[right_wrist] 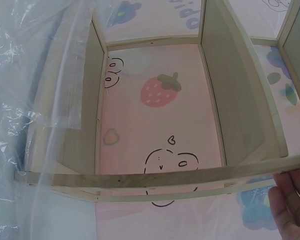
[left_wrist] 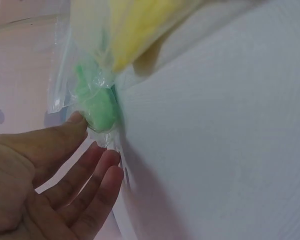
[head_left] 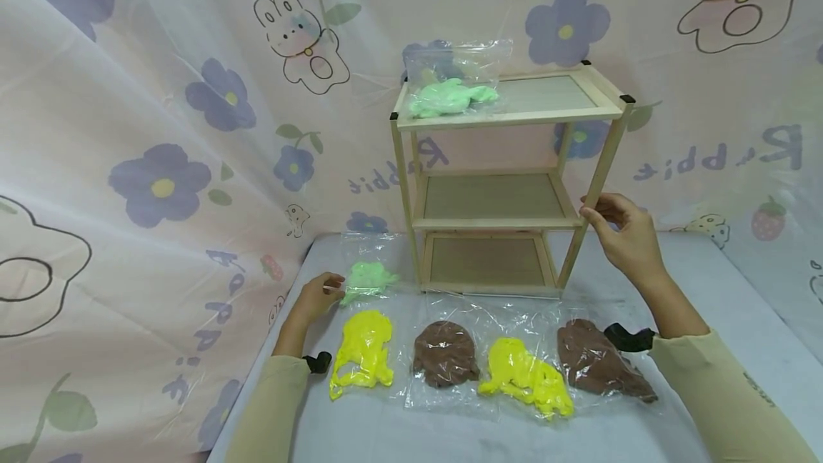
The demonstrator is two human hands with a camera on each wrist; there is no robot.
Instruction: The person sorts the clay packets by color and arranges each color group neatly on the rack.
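Head view: take the rack [head_left: 495, 223] as the clock's centre, with 12 pointing away from us. The lower green pack [head_left: 369, 279], in its clear bag, lies on the tabletop [head_left: 463, 441] at 8, just outside the rack's left front leg. Our left hand [head_left: 319, 296] is at the outer edge of this pack, fingers loosely extended, thumb and fingertips apart. The left wrist view is soft at this point, so we cannot be sure how firmly the fingertips bear on the film. We judge that working from the outer side keeps this hand off the neighbouring packs.

Between 3 and 4, our right hand [head_left: 626, 238] grips the right front post [head_left: 601, 170] between thumb and fingers. This hold probably steadies the rack, whose slender wooden frame looks light.

The upper green pack [head_left: 450, 97] rests at 11, on the left part of the top tier, its bag standing up behind the contents.

Four further packs line the near side: left yellow pack [head_left: 369, 338] between 7 and 8, left brown pack [head_left: 446, 354] near 7, right yellow pack [head_left: 549, 388] at 6, right brown pack [head_left: 594, 359] at 5. Laid flat, they seem arranged for easy selection. Note that this row stands between us and the rack's foot. In the right wrist view, clear film [right_wrist: 55, 95] screens part of the frame. A patterned cloth [head_left: 379, 6] hangs at 12 and limits the far side.
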